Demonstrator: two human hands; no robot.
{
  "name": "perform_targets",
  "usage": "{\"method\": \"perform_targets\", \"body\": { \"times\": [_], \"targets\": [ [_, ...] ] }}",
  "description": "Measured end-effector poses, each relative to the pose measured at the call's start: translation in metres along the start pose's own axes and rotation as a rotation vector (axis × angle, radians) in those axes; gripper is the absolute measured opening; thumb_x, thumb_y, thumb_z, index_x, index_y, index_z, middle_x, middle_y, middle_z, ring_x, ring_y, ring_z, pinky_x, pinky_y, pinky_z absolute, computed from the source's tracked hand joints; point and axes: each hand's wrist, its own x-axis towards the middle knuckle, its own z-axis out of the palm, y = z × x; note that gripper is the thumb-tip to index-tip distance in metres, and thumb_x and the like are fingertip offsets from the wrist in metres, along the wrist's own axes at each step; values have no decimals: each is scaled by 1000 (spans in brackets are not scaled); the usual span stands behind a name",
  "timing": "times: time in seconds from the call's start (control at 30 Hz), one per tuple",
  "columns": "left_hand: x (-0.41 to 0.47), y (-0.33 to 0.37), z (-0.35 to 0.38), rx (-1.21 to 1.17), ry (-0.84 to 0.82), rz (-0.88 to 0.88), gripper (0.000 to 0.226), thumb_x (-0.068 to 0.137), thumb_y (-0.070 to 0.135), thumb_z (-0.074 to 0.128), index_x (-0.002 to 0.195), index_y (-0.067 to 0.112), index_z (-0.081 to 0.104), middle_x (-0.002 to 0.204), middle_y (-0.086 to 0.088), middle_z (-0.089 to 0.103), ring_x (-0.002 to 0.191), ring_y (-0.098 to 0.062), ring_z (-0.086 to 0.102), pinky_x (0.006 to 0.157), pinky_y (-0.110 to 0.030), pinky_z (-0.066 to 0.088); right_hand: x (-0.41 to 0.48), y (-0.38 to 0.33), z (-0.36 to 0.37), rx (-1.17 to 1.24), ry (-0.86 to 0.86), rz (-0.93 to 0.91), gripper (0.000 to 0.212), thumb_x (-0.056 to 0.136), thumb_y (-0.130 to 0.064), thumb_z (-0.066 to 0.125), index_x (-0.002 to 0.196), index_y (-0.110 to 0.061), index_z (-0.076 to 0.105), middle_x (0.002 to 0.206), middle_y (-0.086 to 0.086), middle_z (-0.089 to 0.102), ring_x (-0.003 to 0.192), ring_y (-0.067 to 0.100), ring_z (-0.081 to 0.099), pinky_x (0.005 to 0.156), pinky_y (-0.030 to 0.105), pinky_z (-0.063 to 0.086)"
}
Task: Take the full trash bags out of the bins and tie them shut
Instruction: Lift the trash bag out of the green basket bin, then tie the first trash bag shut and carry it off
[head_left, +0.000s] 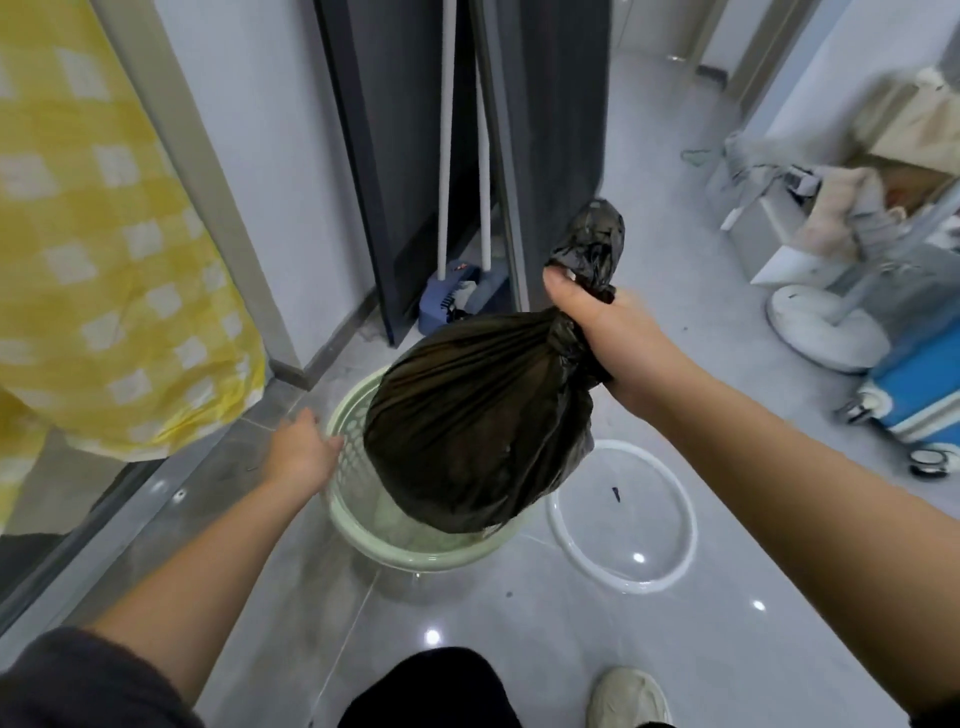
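1. Right now your right hand (602, 338) is fisted tight round the gathered neck of the black trash bag (478, 415), with the loose top of the bag sticking up past your thumb.
2. Bag location: it hangs from that fist over the mouth of the pale green bin (410, 557). Its bottom overlaps the bin opening from this view, so you cannot tell if it is fully clear of the rim.
3. Your left hand (306, 452) holds nothing; its fingers lie fairly straight against the bin's far-left rim, probably steadying it.
4. Knot status: unclear. The neck looks twisted, but the fist hides whether it is actually tied.
5. Risk: one-hand grip on thin plastic. If the load is heavy, the neck can slip through your fist or stretch and tear.
6. Risk: the bag's bottom can catch on the rim as you swing it out, and that would tip the light bin if your left hand lets go early.
7. Risk: the white ring (631, 587) lies flat on the floor just right of the bin, near your shoe (628, 696). Stepping on it could make you slip.
8. Risk: if the neck is only twisted, loosening your hold to tie it can let it unwind and spill the contents.
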Motion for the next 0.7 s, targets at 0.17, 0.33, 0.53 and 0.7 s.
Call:
{"method": "perform_targets", "body": {
  "times": [0.17,0.33,0.53,0.7],
  "targets": [
    [-18,53,-3,-7,80,315,45,89,29,59,127,10,46,126,-15,50,111,-34,53,88,-42,44,-25,-30,-43,92,132,-47,20,86,-42,64,88,-22,64,68,-7,68,76,16,68,76,33,54],
    [-53,130,15,-407,-122,437,16,93,24,52,107,17,53,94,-4,63,82,-24,63,71,-40,52,-49,-42,-86,99,201,-58,23,88,-44,61,85,-21,60,57,-11,64,63,10,67,70,31,51],
    [-105,201,73,-772,-553,256,13,97,18,45,96,11,55,86,-8,63,66,-23,62,58,-35,52,-72,-20,-134,136,325,-45,14,89,-41,59,88,-27,61,67,-11,67,71,8,68,77,30,53],
    [-131,230,145,-648,-751,262,19,95,22,44,99,9,58,95,-7,66,75,-22,65,71,-38,54,-82,24,-176,195,419,36,20,89,-41,60,96,-22,63,98,6,61,95,21,64,97,43,47]
  ]
}}
